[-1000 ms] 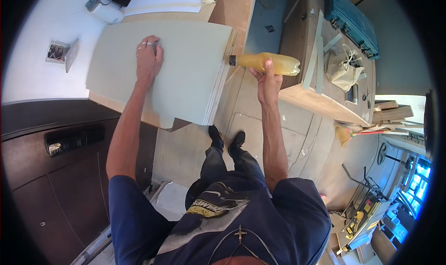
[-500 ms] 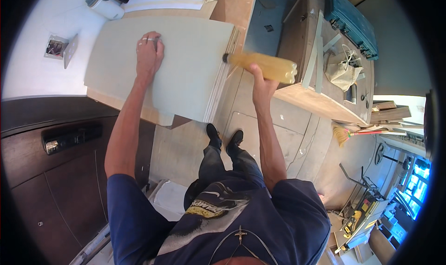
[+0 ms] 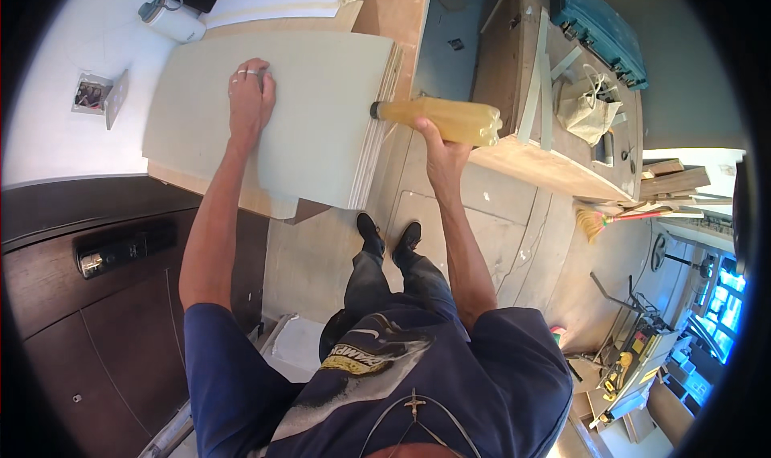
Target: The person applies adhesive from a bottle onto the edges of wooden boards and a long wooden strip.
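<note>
My right hand (image 3: pixel 444 141) is wrapped round a clear plastic bottle (image 3: pixel 438 121) of yellowish liquid with a black cap. The bottle lies nearly level, its cap pointing left at the layered right edge of a stack of pale grey-green panels (image 3: pixel 321 97). Whether the cap touches that edge I cannot tell. My left hand (image 3: pixel 251 101) rests on the top panel with its fingers curled in. Something small and dark shows between thumb and fingers, too hidden to name.
A white drink flask (image 3: pixel 173 18) stands beyond the panels. On the right, a wooden cabinet (image 3: pixel 594 165) bears a teal tool case (image 3: pixel 598 28) and a cloth bag (image 3: pixel 589 109). A broom (image 3: pixel 598 221) lies farther right. A dark door (image 3: pixel 112 321) stands at the left.
My right hand has brought the bottle slightly left and toward me along the panel edge. My left hand stays on the top panel, and the whole view has shifted a little.
</note>
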The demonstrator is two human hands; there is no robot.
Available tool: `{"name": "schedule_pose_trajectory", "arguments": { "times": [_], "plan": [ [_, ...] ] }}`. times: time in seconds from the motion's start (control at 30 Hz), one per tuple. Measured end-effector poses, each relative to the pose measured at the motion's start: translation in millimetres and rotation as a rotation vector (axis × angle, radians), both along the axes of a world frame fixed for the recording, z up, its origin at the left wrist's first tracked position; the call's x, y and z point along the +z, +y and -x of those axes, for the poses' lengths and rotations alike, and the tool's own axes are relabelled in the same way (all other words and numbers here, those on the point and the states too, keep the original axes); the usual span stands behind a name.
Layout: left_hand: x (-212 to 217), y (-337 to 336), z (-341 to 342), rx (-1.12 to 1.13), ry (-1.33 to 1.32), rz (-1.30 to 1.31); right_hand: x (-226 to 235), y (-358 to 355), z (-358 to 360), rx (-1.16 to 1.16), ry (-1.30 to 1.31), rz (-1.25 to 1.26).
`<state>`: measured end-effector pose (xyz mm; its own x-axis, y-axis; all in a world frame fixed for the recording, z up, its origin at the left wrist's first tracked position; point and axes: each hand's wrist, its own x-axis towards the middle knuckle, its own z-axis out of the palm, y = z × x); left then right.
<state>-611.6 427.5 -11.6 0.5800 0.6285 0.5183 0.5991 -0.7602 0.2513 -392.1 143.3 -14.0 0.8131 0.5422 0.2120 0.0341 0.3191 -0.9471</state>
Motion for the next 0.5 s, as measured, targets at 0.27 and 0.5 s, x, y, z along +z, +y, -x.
{"name": "schedule_pose_trajectory", "arguments": {
  "times": [0.27,0.5],
  "plan": [
    [2,-1,-2,0.023,0.022,0.034,3,-1,-8,0.043,-0.057,0.063],
    [5,-5,-5,0.057,0.025,0.062,3,3,-12,0.037,0.005,0.047]
  ]
}}
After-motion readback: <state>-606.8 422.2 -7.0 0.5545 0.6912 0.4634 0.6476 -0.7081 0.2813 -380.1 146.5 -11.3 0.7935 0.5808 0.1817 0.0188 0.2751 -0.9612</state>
